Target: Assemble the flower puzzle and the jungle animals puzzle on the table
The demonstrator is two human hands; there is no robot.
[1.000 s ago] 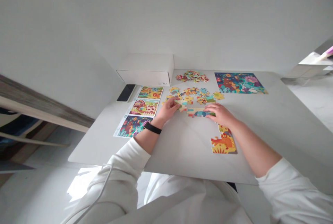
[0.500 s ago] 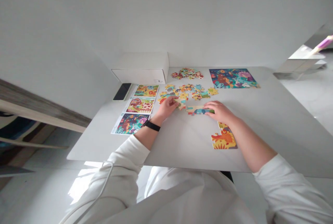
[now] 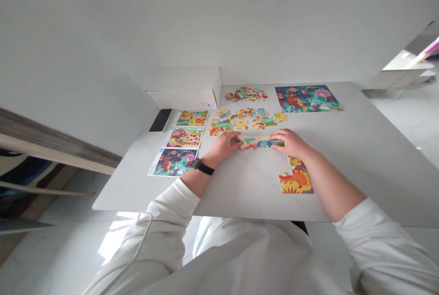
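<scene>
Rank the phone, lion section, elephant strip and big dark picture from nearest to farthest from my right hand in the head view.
1. Elephant strip: its right end is in the right hand.
2. Lion section: on your body's side of that hand.
3. Big dark picture: beyond it, slightly right.
4. Phone: far left, near the box.

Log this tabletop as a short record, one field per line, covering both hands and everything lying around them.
Left hand: fingers on the left end of the elephant strip; dark watch on wrist
Right hand: fingers on the strip's right end
Lion section: beside the right forearm
Loose pieces: beyond the strip
Far pile: near the wall
Dark-blue picture: far right
Three-picture sheet: left
Phone: left of sheet
White box: back left
</scene>
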